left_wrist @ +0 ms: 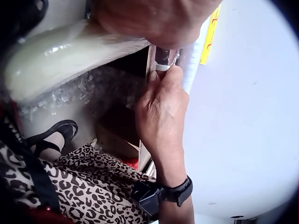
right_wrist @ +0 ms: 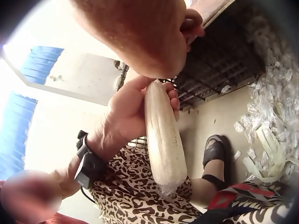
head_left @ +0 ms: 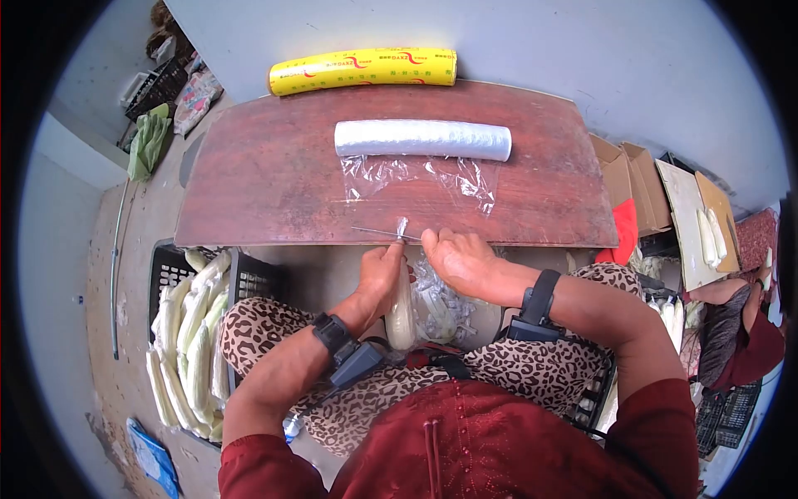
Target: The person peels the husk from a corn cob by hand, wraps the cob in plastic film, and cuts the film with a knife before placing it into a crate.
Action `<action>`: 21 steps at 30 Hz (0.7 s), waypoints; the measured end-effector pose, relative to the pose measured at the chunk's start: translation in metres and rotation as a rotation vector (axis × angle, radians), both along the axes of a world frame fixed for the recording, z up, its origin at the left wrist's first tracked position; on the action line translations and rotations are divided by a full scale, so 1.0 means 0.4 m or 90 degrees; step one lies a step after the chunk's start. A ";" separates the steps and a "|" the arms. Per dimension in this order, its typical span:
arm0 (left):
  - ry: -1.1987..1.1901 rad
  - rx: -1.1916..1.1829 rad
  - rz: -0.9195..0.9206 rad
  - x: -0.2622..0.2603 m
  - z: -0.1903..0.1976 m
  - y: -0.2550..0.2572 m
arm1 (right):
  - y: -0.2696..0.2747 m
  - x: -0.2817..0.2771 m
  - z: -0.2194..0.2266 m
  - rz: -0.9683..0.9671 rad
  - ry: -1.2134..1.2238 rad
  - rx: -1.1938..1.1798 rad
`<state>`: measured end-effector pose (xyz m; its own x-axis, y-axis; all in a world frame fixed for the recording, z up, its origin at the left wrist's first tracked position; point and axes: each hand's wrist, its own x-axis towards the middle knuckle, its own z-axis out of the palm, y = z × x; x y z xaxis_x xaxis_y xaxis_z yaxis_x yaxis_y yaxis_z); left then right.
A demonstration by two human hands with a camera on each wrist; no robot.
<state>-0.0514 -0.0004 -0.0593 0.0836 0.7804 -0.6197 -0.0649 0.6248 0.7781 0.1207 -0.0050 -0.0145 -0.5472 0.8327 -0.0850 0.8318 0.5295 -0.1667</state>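
Observation:
My left hand (head_left: pixel 382 279) grips the upper end of a pale, long vegetable (head_left: pixel 401 320) wrapped in clear film; it hangs below the table's front edge. A twisted film end (head_left: pixel 402 226) sticks up above that hand. Across it lies a thin rod (head_left: pixel 374 230), and my right hand (head_left: pixel 457 258) pinches the rod's right end. In the left wrist view the right hand (left_wrist: pixel 163 112) has thumb and fingers together at a small white piece (left_wrist: pixel 162 67). The right wrist view shows the left hand (right_wrist: pixel 124 109) curled round the wrapped vegetable (right_wrist: pixel 163 135).
On the red-brown table (head_left: pixel 266 166) lie a clear film roll (head_left: pixel 424 140) with a loose sheet and a yellow roll (head_left: pixel 363 68) behind. A black crate (head_left: pixel 249 279) of pale vegetables stands at left. Film scraps (head_left: pixel 440 308) cover the floor below; cardboard boxes (head_left: pixel 636 183) stand right.

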 end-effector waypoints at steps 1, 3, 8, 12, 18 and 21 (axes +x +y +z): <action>0.003 0.006 0.005 0.000 -0.003 0.001 | 0.001 0.000 -0.001 -0.003 -0.001 0.000; 0.007 0.012 0.010 0.000 -0.008 0.003 | 0.000 0.000 -0.001 -0.005 0.003 0.001; 0.022 0.032 0.001 0.002 -0.010 0.005 | -0.005 0.012 -0.007 -0.001 0.002 -0.013; 0.031 0.047 -0.007 0.000 -0.010 0.002 | -0.018 0.031 -0.007 -0.005 -0.011 -0.020; 0.057 0.028 -0.025 -0.009 -0.013 0.010 | -0.044 0.087 0.010 -0.015 -0.050 -0.037; 0.057 0.026 -0.032 -0.012 -0.028 0.015 | -0.054 0.125 0.012 -0.012 -0.059 -0.039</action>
<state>-0.0562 0.0055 -0.0703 0.0691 0.8013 -0.5943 0.0371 0.5933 0.8042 0.1709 -0.0268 -0.0097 -0.5190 0.8344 -0.1856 0.8547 0.5050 -0.1203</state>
